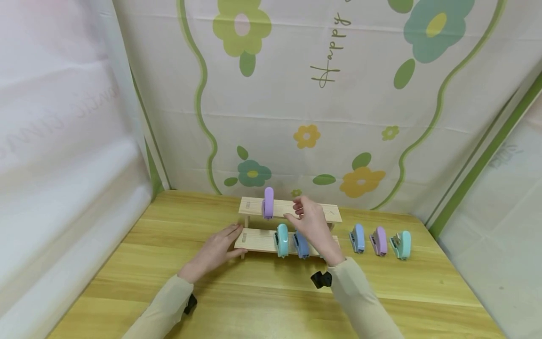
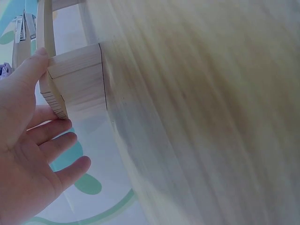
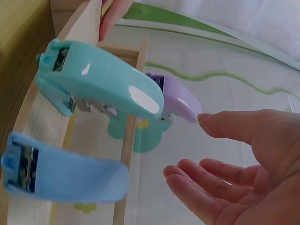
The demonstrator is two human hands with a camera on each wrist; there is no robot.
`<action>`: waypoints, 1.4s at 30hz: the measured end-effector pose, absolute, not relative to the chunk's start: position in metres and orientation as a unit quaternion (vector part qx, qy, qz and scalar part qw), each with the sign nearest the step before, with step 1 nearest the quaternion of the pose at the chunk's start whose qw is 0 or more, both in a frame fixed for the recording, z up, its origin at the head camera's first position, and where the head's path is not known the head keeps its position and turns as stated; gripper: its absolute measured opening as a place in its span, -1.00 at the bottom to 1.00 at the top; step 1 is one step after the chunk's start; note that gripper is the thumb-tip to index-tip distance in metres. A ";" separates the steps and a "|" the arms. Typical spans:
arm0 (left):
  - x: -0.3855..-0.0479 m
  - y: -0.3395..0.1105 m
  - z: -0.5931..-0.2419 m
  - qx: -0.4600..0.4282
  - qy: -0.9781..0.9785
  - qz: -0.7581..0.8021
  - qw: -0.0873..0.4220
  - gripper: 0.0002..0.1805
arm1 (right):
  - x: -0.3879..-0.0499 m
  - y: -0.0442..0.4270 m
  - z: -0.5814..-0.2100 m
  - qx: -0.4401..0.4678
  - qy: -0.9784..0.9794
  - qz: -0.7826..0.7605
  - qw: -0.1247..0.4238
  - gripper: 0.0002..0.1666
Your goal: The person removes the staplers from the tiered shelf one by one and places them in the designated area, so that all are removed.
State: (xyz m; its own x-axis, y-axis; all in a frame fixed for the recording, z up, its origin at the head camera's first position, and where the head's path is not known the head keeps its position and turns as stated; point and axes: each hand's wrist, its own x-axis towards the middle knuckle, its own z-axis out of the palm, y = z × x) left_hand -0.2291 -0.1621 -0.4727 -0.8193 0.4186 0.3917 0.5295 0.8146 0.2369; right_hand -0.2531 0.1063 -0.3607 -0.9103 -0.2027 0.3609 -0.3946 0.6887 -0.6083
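A two-tier wooden rack [image 1: 258, 240] stands on the table. At the left end of its lower board, my left hand [image 1: 215, 249] grips the edge, thumb on one side and index finger on the other [image 2: 23, 140]. My right hand [image 1: 312, 221] hovers over the upper board with thumb and fingers apart, holding nothing [image 3: 262, 164]. A purple stapler [image 1: 268, 203] stands on the upper board, left of that hand. On the lower board are a teal stapler [image 1: 281, 240] and a blue stapler [image 1: 301, 245]; something beyond them is mostly hidden by my right wrist.
Right of the rack, a light blue stapler [image 1: 358, 238], a purple stapler [image 1: 379, 241] and a teal stapler [image 1: 402, 245] stand in a row on the wooden table [image 1: 271, 306]. A flower-printed cloth [image 1: 271, 103] hangs behind, with further cloth at both sides.
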 end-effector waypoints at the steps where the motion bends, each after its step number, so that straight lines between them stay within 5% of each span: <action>1: -0.229 -0.162 -0.473 -0.253 -0.938 -0.170 0.163 -0.19 | -0.254 0.104 -0.361 0.168 -0.909 0.358 0.134 -0.54; 42: -0.230 -0.162 -0.473 -0.250 -0.938 -0.185 0.152 -0.21 | -0.278 0.058 -0.368 0.176 -0.921 0.339 0.073 -0.57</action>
State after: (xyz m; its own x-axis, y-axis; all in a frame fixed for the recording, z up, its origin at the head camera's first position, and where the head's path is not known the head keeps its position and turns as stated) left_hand -0.2299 -0.1618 -0.4727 -0.8289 0.4124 0.3779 0.5249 0.8070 0.2707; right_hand -0.2784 0.0576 -0.3682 -0.9273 -0.2749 0.2539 -0.3739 0.7081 -0.5990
